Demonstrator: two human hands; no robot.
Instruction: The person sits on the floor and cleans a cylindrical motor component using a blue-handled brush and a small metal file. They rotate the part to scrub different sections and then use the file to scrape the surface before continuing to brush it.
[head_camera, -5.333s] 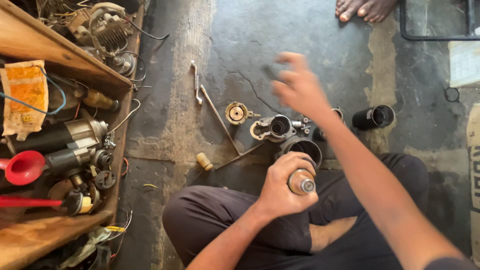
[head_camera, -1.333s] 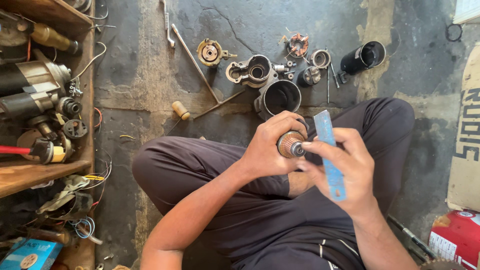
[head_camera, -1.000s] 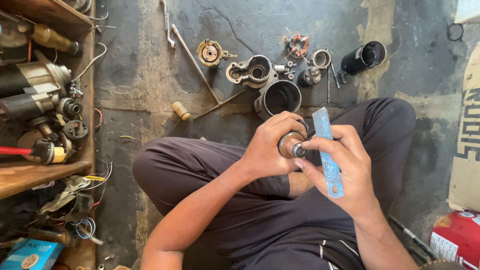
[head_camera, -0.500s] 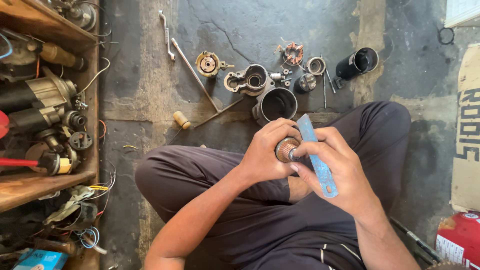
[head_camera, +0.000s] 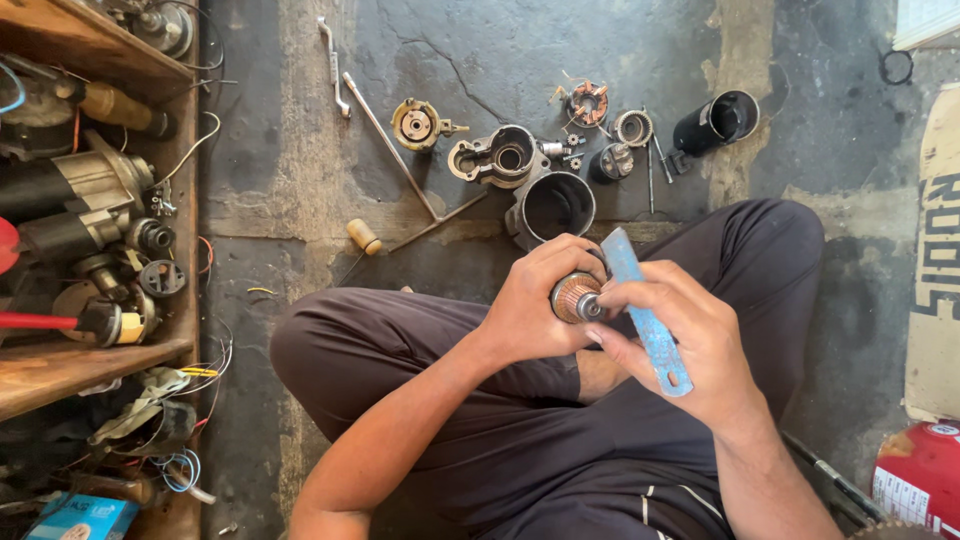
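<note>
While gripped, coppery ribbed armature (head_camera: 576, 297).

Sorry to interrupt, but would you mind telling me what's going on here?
A person sits cross-legged on the concrete floor. The left hand grips a motor armature, copper end up; the right hand holds a blue flat blade against it. Dismantled motor parts, including an open cylindrical housing, lie spread on the floor ahead.
</note>
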